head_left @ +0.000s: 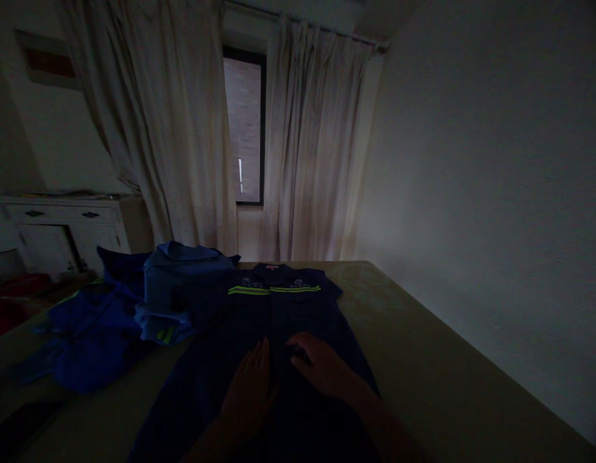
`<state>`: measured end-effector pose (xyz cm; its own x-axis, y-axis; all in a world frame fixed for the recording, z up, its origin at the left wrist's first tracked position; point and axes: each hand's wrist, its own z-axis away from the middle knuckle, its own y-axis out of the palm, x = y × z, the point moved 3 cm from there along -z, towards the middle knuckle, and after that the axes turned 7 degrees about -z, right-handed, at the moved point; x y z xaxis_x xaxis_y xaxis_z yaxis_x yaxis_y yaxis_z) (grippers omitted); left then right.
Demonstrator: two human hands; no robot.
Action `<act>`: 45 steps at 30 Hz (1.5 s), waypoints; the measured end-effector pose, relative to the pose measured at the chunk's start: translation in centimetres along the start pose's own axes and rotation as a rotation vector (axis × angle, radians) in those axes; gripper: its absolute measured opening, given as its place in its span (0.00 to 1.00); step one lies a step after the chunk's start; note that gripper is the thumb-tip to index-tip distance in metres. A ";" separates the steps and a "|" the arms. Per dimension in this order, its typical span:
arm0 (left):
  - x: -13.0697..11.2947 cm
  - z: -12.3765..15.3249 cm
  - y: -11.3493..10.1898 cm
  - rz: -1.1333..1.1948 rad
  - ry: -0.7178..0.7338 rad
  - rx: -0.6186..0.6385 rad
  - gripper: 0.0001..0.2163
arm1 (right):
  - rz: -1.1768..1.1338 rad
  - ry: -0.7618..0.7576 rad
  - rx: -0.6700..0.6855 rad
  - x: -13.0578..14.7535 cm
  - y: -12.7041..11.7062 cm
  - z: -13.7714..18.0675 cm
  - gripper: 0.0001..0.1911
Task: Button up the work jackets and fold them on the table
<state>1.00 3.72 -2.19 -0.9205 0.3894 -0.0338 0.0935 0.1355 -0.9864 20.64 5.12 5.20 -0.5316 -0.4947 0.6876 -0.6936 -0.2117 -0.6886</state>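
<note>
A dark navy work jacket (298,315) with a yellow-green stripe across the chest lies front up on the table, its collar at the far end. My left hand (249,379) rests flat on the lower front, left of the centre line, with fingers stretched out. Just right of that line, my right hand (319,363) is on the cloth with fingers curved and the thumb apart from them; nothing shows between them. The lower end of the jacket fades into darkness around my forearms.
Left of the jacket lie a crumpled lighter blue garment (175,283) and a bright blue garment (99,341). The table (423,347) runs beside a white wall (495,193) on the right. Curtains (182,141) and a white cabinet (76,225) stand behind. A dark object (22,427) lies at front left.
</note>
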 end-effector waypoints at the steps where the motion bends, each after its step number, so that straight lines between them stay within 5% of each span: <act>1: -0.7 0.6 -0.1 -0.024 -0.013 0.066 0.33 | 0.014 0.004 0.051 0.1 -0.1 0.3 0.20; 7: -2.1 3.4 -1.9 0.004 -0.011 0.302 0.39 | 0.139 0.008 0.122 1.0 1.2 0.1 0.18; 10: -0.6 1.6 -3.7 0.177 0.007 0.254 0.29 | 0.279 0.036 0.158 0.9 3.1 -0.6 0.14; 12: 0.6 -0.6 -4.2 0.297 -0.108 0.221 0.24 | 0.352 0.042 0.161 0.6 4.0 -0.9 0.11; 16: 1.0 -4.0 -2.8 0.472 -0.313 0.045 0.21 | 0.387 0.070 0.113 -0.3 4.9 -1.1 0.10; 21: 0.5 -3.9 0.0 0.706 -0.265 -0.052 0.22 | 0.262 0.106 0.008 -1.7 5.1 -1.0 0.10; 28: 1.0 -3.3 -1.4 0.851 -0.211 -0.221 0.17 | 0.050 0.012 0.001 -1.6 4.6 -1.5 0.10; 38: 1.4 -3.9 -1.3 0.971 -0.162 -0.213 0.17 | -0.013 0.189 -0.136 -2.9 4.3 -1.9 0.06; 45: 1.4 -3.9 0.2 0.837 -0.150 -0.161 0.27 | -0.119 0.148 -0.102 -2.5 3.8 -1.8 0.10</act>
<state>1.16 7.83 -1.83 -0.5640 0.2956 -0.7710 0.8051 -0.0105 -0.5930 18.48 7.07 1.26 -0.5030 -0.3403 0.7944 -0.7976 -0.1713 -0.5784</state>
